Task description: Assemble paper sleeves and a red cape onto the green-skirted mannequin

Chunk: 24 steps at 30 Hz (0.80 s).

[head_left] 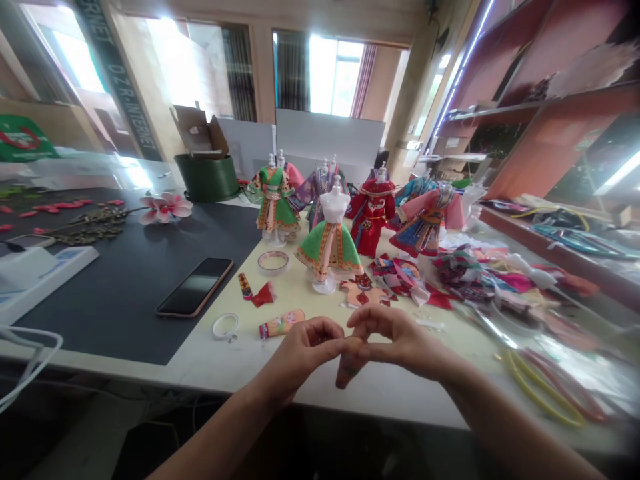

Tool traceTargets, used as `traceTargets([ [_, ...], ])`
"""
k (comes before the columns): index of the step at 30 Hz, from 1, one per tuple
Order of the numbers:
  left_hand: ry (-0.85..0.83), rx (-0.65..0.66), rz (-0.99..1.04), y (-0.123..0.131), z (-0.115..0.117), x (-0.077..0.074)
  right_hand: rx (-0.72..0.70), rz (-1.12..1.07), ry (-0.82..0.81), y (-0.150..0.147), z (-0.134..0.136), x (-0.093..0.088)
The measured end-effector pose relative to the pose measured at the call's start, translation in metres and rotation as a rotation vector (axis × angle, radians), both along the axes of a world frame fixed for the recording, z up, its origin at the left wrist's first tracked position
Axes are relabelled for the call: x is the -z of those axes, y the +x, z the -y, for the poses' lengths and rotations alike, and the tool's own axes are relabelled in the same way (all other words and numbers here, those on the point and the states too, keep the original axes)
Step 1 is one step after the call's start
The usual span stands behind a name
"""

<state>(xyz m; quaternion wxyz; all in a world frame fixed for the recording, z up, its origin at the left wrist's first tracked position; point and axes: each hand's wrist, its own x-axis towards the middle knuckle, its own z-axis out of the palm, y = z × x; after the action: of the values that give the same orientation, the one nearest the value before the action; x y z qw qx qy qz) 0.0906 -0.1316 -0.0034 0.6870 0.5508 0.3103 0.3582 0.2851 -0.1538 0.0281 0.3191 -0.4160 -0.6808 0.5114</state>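
Note:
Both hands meet over the front of the table, fingertips pinching a small patterned fabric piece (351,367) that looks like a doll sleeve. My left hand (315,347) is closed on its upper end from the left. From the other side, my right hand (390,337) grips the same end between thumb and fingers. Its reddish tip hangs below the fingers. A similar doll sleeve (283,323) lies flat to the left of my hands. Just beyond them are a doll bodice cutout (365,291) and a white mini mannequin (333,207) in a green skirt (333,243).
Behind stand several dressed mannequins, including a red one (371,213). Fabric scraps (480,273) heap at the right, near yellow-handled scissors (540,390). Leftward lie a tape roll (273,262), a white ring (225,326), red scraps (263,294) and a phone (196,288) on a dark mat (120,300).

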Motion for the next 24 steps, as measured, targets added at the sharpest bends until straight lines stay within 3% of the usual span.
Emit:
traceTargets([
  [4, 0.030, -0.015, 0.096, -0.001, 0.001, 0.002, 0.108, -0.214, -0.059, 0.002, 0.001, 0.010],
  [8, 0.035, -0.026, 0.113, -0.005, 0.000, 0.000, 0.111, -0.349, -0.071, 0.003, 0.001, 0.006],
  [17, 0.167, 0.063, -0.097, 0.005, -0.009, -0.041, 0.061, -0.253, -0.003, 0.005, -0.008, -0.020],
  [24, 0.091, 0.001, -0.085, 0.024, -0.016, -0.068, 0.391, -0.217, 0.217, 0.017, -0.017, -0.024],
])
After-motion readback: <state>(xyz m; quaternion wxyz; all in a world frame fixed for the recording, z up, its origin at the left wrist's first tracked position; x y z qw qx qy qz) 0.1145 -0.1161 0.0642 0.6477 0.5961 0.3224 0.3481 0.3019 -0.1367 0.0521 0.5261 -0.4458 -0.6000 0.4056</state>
